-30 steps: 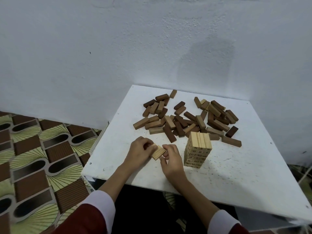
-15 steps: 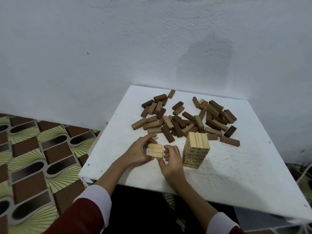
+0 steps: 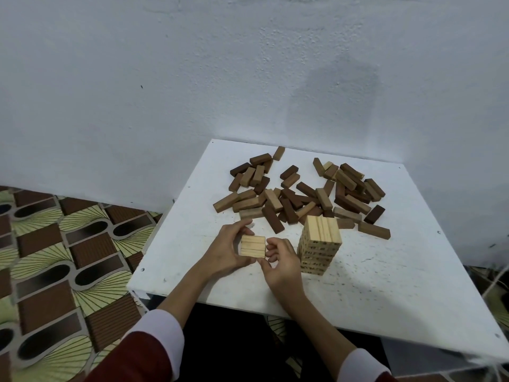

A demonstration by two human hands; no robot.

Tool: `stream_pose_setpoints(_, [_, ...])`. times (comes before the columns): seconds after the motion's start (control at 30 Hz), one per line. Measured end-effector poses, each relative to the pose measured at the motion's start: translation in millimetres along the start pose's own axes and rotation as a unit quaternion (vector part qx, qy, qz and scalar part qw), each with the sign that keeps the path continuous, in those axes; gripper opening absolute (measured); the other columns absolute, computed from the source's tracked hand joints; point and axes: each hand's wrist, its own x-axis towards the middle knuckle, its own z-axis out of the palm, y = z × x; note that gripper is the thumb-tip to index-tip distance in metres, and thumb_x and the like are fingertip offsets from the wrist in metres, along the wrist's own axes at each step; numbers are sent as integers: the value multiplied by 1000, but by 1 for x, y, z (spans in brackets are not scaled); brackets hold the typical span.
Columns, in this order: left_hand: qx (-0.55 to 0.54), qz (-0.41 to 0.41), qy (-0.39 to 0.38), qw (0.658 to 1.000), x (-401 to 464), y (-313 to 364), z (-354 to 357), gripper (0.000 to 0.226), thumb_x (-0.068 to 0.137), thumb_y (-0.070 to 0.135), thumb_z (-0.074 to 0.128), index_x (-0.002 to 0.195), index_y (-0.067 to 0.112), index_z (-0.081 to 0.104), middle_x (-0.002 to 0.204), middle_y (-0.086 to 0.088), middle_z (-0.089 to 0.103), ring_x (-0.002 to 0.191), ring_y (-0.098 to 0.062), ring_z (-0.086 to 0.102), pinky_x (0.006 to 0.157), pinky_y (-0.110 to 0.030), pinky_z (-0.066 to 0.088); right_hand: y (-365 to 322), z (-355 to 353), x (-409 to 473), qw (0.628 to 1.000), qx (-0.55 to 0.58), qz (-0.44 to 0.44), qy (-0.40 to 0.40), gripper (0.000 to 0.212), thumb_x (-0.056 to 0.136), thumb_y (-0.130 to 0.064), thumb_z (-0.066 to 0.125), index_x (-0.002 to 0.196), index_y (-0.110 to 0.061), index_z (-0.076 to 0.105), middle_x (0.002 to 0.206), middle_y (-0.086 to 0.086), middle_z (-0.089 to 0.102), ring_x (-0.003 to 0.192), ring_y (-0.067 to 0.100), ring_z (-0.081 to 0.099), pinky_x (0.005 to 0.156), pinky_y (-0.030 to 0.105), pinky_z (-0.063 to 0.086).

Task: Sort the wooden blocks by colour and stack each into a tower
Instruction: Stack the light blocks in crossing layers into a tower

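Two forearms reaching in from the near edge, cuffs white over dark red sleeves. Left hand point(image 3: 225, 250) curled, thumb far, fingers near, gripping a row of three pale blocks point(image 3: 252, 246). Right hand point(image 3: 281, 261) just right of it, fingers loosely bent, fingertips at the blocks' right ends.

I can make out small dark printed marks on the side faces of the blocks in the pale wooden tower point(image 3: 319, 244) in front of me, one row per layer, but they are too small and blurred for me to read as numbers or words. I find nothing else with legible text, labels or brands.
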Motion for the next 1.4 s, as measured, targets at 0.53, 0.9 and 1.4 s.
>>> stream_pose_setpoints(0.53, [4, -16, 6, 1000, -2, 2, 1, 81, 65, 13, 81, 134, 29, 42, 112, 17, 55, 114, 0, 42, 92, -7, 35, 1, -1, 1, 1000, -3, 7, -10, 46, 75, 3, 70, 118, -3, 56, 98, 1, 54, 78, 14, 53, 65, 9, 43])
stream_pose_setpoints(0.9, [4, -21, 3, 1000, -3, 4, 1, 81, 65, 15, 82, 132, 34, 40, 115, 8, 55, 114, 0, 43, 92, -6, 35, 1, -1, 1, 1000, -8, 12, -17, 44, 76, 2, 70, 118, -5, 56, 98, 0, 53, 79, 15, 53, 66, 9, 42])
stream_pose_setpoints(1.4, [4, -12, 7, 1000, -2, -1, 2, 81, 64, 15, 83, 132, 30, 43, 113, 10, 57, 114, -2, 45, 91, -5, 35, 2, 0, 1, 1000, -14, 7, -9, 43, 73, 4, 71, 113, -3, 58, 95, 0, 51, 78, 17, 54, 67, 14, 45])
